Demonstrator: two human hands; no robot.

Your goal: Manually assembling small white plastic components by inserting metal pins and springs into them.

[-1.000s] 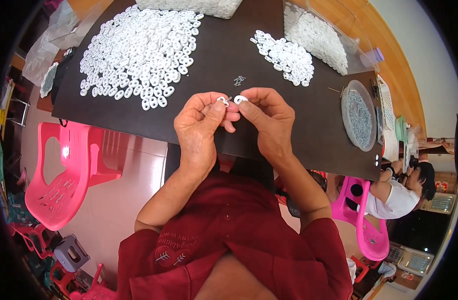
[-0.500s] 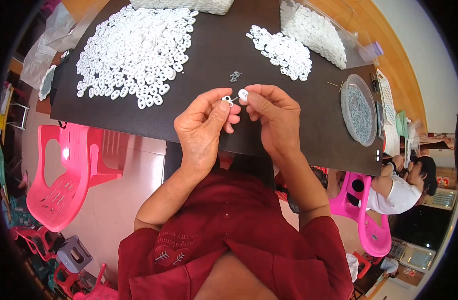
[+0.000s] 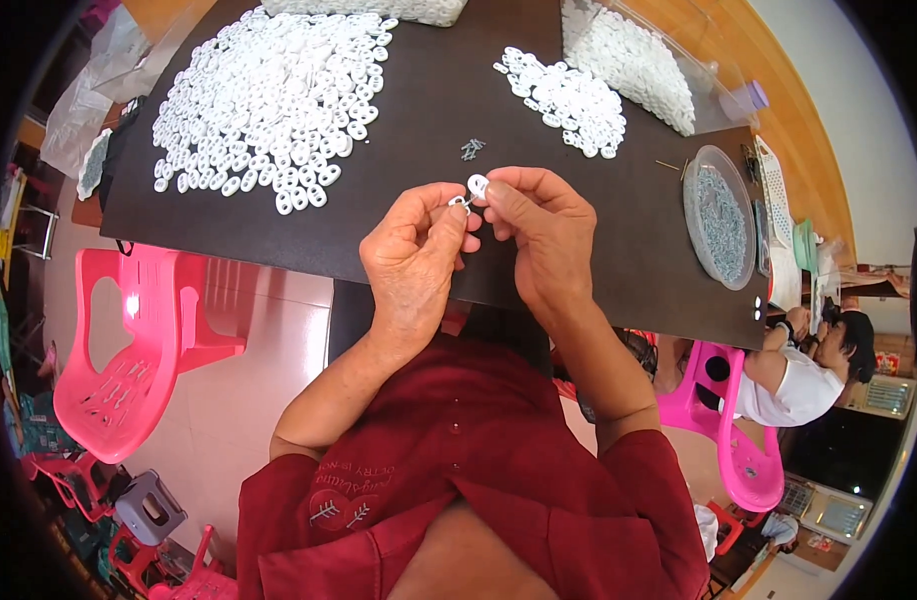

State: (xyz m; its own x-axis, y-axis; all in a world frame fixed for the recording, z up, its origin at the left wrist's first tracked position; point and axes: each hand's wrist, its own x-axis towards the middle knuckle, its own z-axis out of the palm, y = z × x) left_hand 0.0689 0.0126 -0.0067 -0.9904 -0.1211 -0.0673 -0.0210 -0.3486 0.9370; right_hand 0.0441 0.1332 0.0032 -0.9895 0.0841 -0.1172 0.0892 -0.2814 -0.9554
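I see both hands raised together over the near edge of the dark surface (image 3: 399, 230). My left hand (image 3: 416, 255) pinches a small metal piece (image 3: 460, 203) at its fingertips, and my right hand (image 3: 544, 232) holds a small white ring (image 3: 479, 185) just beside it, the two nearly touching. A few small metal pieces (image 3: 472, 149) lie on the surface just beyond the hands. A large heap of white rings (image 3: 274, 95) covers the far left part, and a smaller heap (image 3: 567, 100) lies toward the far right. A round clear dish of small metal parts (image 3: 720, 215) sits by the right edge.
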